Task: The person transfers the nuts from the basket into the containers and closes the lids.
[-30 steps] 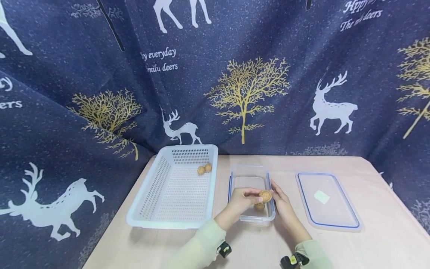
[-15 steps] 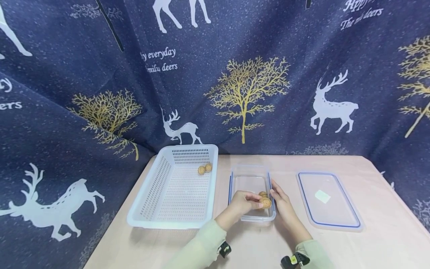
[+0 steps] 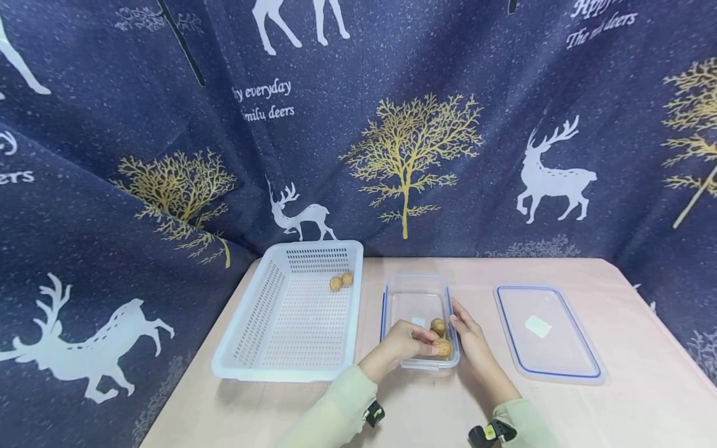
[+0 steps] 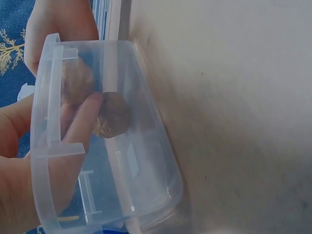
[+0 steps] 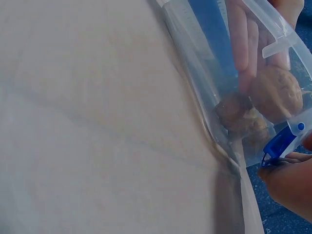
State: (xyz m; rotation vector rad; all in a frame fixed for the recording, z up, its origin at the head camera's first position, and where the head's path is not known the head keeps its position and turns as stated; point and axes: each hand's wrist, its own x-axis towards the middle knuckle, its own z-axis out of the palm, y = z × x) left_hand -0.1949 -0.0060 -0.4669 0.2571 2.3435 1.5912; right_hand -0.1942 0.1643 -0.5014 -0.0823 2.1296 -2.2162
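Box (image 3: 417, 363): held walnuts (image 3: 438, 325), one pinched by left hand (image 3: 404, 341).
Right hand (image 3: 473, 339): touched box, fingers straight.
Basket (image 3: 305, 333): we counted two left.
Lid (image 3: 554, 348): lay apart.

The plastic box (image 3: 414, 305) admits entry over its rear half, toward the table's (image 3: 638, 348) back edge. The left hand (image 3: 404, 343) and walnuts (image 3: 438, 326) obstruct its front; the right hand (image 3: 473, 339) flanks its right wall. The left forearm (image 3: 338, 401) crosses the lane beside the basket (image 3: 297, 323).

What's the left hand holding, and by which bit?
A round, brown, wrinkly-shelled walnut; the left hand pinches it by its left side in the head view.
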